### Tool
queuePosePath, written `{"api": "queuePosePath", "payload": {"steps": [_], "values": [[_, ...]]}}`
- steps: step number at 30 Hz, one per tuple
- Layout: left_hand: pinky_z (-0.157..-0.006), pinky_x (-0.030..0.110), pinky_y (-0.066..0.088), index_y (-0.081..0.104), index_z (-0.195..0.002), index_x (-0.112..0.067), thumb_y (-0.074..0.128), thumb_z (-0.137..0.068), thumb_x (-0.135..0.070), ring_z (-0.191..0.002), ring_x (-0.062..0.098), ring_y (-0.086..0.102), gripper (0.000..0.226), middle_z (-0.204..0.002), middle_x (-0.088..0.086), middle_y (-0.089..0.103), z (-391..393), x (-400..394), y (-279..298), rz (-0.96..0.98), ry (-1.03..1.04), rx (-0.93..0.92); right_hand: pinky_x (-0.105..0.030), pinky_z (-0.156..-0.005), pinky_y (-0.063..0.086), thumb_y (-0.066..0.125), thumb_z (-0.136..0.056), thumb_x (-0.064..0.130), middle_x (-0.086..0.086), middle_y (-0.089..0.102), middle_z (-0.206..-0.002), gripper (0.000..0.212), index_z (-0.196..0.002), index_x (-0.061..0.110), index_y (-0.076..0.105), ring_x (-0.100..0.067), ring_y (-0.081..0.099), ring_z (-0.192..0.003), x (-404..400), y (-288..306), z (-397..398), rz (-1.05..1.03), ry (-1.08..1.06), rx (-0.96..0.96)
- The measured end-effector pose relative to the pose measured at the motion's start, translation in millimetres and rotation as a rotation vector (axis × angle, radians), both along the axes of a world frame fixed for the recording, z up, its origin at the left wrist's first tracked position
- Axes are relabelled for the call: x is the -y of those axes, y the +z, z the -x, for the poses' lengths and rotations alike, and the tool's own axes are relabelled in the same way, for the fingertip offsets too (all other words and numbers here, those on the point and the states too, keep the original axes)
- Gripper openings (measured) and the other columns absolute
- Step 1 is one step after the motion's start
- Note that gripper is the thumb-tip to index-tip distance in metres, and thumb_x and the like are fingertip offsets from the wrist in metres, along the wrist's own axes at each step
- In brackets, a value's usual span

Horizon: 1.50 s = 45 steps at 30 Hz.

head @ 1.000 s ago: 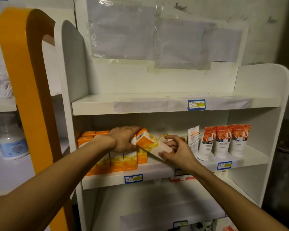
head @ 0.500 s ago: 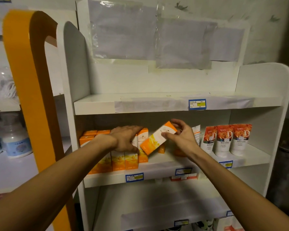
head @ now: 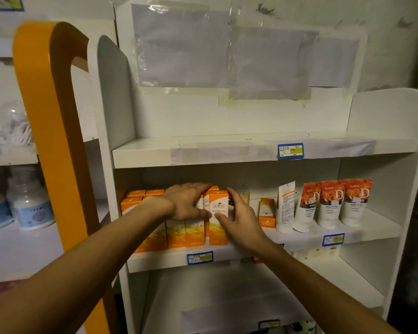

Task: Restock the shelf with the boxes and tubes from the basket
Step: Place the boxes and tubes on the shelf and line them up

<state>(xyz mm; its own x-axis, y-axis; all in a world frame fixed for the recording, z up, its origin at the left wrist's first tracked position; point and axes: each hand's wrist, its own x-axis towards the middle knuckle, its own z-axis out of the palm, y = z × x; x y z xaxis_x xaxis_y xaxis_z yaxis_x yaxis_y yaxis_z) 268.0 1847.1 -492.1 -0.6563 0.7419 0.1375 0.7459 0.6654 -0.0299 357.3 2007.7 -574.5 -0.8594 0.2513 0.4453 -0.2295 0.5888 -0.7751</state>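
Your left forearm comes up from the lower left, bare to the wrist, and your left hand (head: 187,201) lies palm down with the fingers stretched out flat and pointing to the right. Its thumb runs along the underside, tip pointing toward your other hand. Your right forearm rises from the lower right, also bare. Your right hand (head: 240,219) is turned edge-on, palm facing left, fingers straight and slightly spread, pointing up and away from you. The two hands sit close together, thumb tips nearly meeting, left hand a little higher than the right. Neither hand has its fingers curled.
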Motion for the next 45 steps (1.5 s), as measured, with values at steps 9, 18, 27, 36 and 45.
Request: {"api": "queuePosePath", "payload": {"steps": [9, 18, 27, 36, 45], "values": [[-0.116, 0.048, 0.032, 0.016, -0.156, -0.034, 0.05, -0.09, -0.066, -0.144, 0.023, 0.034, 0.081, -0.159, -0.003, 0.032, 2.8, 1.0, -1.9, 0.002, 0.004, -0.007, -0.04, -0.094, 0.056, 0.051, -0.099, 0.027, 0.003, 0.052, -0.14, 0.063, -0.153, 0.029, 0.019, -0.015, 0.06, -0.115, 23.3, -27.9, 15.5, -0.031, 0.017, 0.172], [-0.116, 0.046, 0.032, 0.019, -0.155, -0.033, 0.05, -0.092, -0.063, -0.142, 0.023, 0.036, 0.076, -0.157, -0.003, 0.035, 2.2, 1.5, -4.3, -0.018, 0.0, -0.044, -0.033, -0.108, 0.04, 0.053, -0.098, 0.024, 0.002, 0.049, -0.145, 0.043, -0.141, 0.025, 0.048, -0.017, 0.044, -0.132, -30.5, -33.6, 18.4, -0.29, -0.37, -0.063], [-0.116, 0.047, 0.03, 0.02, -0.155, -0.034, 0.053, -0.092, -0.061, -0.142, 0.022, 0.036, 0.076, -0.156, -0.003, 0.036, -0.4, 0.5, -4.0, -0.037, 0.014, -0.028, -0.037, -0.107, 0.042, 0.056, -0.095, 0.045, 0.0, 0.044, -0.15, 0.054, -0.144, 0.024, 0.044, -0.023, 0.046, -0.133, -46.7, -35.9, 46.8, -0.601, -0.334, 0.195], [-0.116, 0.046, 0.03, 0.021, -0.154, -0.034, 0.053, -0.092, -0.061, -0.142, 0.022, 0.036, 0.075, -0.155, -0.004, 0.037, -1.6, 0.6, -4.0, -0.049, 0.018, -0.024, -0.032, -0.091, 0.054, 0.07, -0.086, 0.029, -0.004, 0.059, -0.127, 0.058, -0.138, 0.017, 0.048, -0.022, 0.061, -0.11, -46.0, -27.7, 42.8, -0.451, -0.401, 0.135], [-0.116, 0.047, 0.032, 0.022, -0.154, -0.035, 0.053, -0.091, -0.062, -0.14, 0.021, 0.039, 0.075, -0.154, -0.005, 0.04, -1.3, 1.9, -3.2, -0.055, 0.004, -0.014, -0.037, -0.087, 0.057, 0.074, -0.085, 0.027, -0.002, 0.066, -0.111, 0.059, -0.139, 0.023, 0.049, -0.021, 0.066, -0.1, -56.8, -1.1, 36.5, 0.051, -0.408, 0.034]]}}
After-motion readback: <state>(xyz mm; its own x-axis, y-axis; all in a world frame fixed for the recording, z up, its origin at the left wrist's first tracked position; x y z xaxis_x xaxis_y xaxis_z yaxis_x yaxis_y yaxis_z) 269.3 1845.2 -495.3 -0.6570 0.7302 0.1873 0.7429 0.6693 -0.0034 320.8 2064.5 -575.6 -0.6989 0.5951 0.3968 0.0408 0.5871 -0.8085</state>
